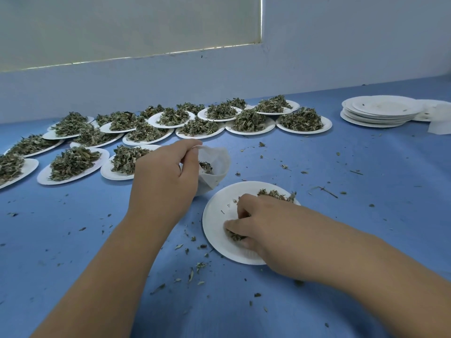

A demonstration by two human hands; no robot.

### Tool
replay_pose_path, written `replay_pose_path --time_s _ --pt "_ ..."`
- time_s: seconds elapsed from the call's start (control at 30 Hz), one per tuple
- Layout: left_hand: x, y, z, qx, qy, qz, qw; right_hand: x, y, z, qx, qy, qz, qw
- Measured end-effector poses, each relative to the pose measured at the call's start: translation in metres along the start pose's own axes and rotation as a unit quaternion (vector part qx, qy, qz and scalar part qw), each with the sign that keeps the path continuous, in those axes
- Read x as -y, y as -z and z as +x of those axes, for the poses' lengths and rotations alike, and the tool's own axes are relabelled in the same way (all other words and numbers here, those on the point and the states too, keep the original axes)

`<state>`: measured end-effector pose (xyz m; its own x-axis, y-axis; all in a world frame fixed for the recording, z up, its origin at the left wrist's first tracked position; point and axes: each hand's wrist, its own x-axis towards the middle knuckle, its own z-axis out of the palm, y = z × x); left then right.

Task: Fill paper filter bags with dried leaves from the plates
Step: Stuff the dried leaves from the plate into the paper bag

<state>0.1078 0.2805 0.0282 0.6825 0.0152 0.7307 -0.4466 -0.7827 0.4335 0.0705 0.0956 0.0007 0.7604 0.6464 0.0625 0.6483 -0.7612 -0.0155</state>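
My left hand (pixel 166 176) pinches the rim of a white paper filter bag (pixel 216 164) and holds its mouth open above the blue table; some dried leaves lie inside. Just right of it sits a white paper plate (pixel 219 211) with a small remainder of dried leaves (pixel 275 194) along its far edge. My right hand (pixel 263 225) rests on this plate, fingers curled around a clump of leaves near the plate's middle. Part of the plate is hidden under that hand.
Several paper plates heaped with dried leaves (pixel 151 125) crowd the back and left of the blue table (pixel 366 215). A stack of empty plates (pixel 380 111) and flat white filter bags (pixel 439 120) lie at the far right. Leaf crumbs are scattered about.
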Motion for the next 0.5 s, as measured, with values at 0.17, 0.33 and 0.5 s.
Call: replay_pose_path --time_s 0.17,0.33,0.5 --pt "-0.0026 -0.001 -0.0016 0.01 0.001 -0.01 1.0 0.0004 0.003 0.0034 0.011 -0.007 0.0 1.0" --pt "-0.0033 -0.0025 -0.0028 0.024 -0.01 -0.006 1.0 0.0008 0.0055 0.0057 0.035 -0.014 -0.025 0.999" --pt "-0.0038 -0.0032 -0.0027 0.024 -0.017 -0.008 1.0 0.0024 0.0067 0.0069 0.041 -0.014 -0.049 0.998"
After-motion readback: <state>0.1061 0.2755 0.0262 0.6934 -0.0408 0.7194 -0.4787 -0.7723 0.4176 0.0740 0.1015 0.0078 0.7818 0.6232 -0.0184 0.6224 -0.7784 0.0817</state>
